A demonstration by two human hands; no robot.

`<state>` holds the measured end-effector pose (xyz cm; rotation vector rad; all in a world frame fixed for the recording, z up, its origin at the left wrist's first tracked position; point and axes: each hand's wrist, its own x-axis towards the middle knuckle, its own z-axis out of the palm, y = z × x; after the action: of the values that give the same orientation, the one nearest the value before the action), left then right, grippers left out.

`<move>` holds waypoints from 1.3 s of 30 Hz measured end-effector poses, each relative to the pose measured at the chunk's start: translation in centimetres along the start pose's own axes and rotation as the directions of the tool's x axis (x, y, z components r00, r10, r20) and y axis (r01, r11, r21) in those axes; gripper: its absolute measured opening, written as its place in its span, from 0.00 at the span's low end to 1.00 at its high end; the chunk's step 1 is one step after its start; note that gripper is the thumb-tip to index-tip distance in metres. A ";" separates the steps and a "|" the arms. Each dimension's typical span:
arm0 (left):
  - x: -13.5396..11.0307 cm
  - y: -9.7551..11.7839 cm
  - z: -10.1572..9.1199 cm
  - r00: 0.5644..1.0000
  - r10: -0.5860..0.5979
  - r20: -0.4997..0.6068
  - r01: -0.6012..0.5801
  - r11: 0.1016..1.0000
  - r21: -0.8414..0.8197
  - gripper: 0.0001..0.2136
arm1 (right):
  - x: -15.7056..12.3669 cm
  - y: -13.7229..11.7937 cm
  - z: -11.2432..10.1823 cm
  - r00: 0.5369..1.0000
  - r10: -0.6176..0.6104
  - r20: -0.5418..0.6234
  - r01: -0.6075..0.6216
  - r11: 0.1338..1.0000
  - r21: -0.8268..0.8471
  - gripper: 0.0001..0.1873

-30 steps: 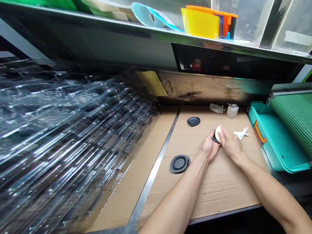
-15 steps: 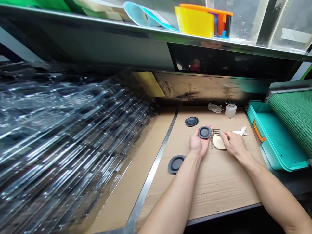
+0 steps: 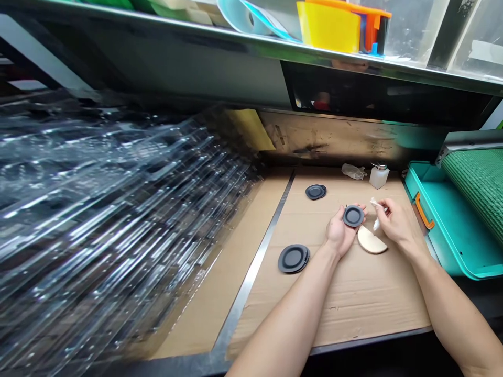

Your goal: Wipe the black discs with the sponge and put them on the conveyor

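My left hand holds a black rounded plastic part with a raised ring, its face turned up. In my right hand a small crumpled white cloth is pinched between thumb and fingers, just right of that part. Below and between the hands lies a cream-coloured round pad on the cardboard. Two more spots hold similar black parts: a small stack left of my left forearm, and other black parts farther back.
Clear plastic trays are stacked high on the left. A small white bottle and a crumpled clear bag stand at the back. On the right are a teal bin and a green conveyor belt. A shelf crosses above.
My right hand has picked up the white cloth from the cardboard and brought it near the black part. My left hand still holds that part, now closer to the cloth. The view has shifted slightly.
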<state>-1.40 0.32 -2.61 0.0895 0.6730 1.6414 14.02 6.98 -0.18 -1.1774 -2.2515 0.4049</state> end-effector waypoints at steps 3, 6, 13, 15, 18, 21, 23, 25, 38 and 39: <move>0.1 -0.4 0.0 1.000 0.012 0.024 -0.011 0.999 -0.036 0.18 | -1.4 -2.5 1.7 0.984 -0.169 0.065 0.169 0.986 0.008 0.11; 0.2 -0.6 -0.1 0.999 0.025 0.033 -0.024 0.999 -0.036 0.18 | -2.2 -4.2 2.7 0.962 -0.210 0.176 0.230 0.968 -0.101 0.10; 0.1 -0.7 0.0 0.999 0.022 0.037 -0.021 0.999 -0.035 0.18 | -1.9 -5.3 2.9 0.983 -0.093 0.159 0.139 0.938 -0.316 0.12; 0.2 -0.6 -0.1 1.000 -0.004 0.028 0.005 0.999 -0.043 0.18 | -1.9 -5.3 3.1 0.967 -0.152 0.202 0.209 0.932 -0.297 0.10; 0.4 -0.1 -0.3 1.000 0.011 0.017 -0.011 0.999 -0.050 0.18 | -1.7 -4.5 3.0 0.984 -0.110 0.141 0.150 0.936 -0.317 0.12; 0.3 0.7 -0.6 1.000 0.016 0.001 -0.016 0.997 -0.071 0.17 | -1.1 -2.3 2.3 1.000 -0.004 0.025 0.011 0.948 -0.319 0.13; 0.1 1.4 -0.6 1.000 -0.014 0.004 0.014 0.995 -0.100 0.17 | -0.5 -0.4 1.6 0.997 0.073 -0.038 -0.081 0.945 -0.316 0.13; -0.4 1.9 -0.6 0.999 -0.041 0.036 0.046 0.989 -0.143 0.18 | 0.2 1.5 1.1 0.987 0.137 -0.081 -0.156 0.934 -0.322 0.13; -2.6 -0.9 0.4 0.850 0.464 0.250 -0.526 0.715 0.461 0.43 | 1.1 4.0 1.3 0.972 0.212 -0.104 -0.234 0.932 -0.278 0.14; -2.9 -1.0 0.5 0.829 0.485 0.278 -0.557 0.678 0.479 0.45 | 1.1 4.0 1.3 0.971 0.216 -0.104 -0.237 0.930 -0.281 0.14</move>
<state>0.30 -2.16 -1.76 0.8770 1.0710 1.9145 15.34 10.14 -2.81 -1.5870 -2.1708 0.1137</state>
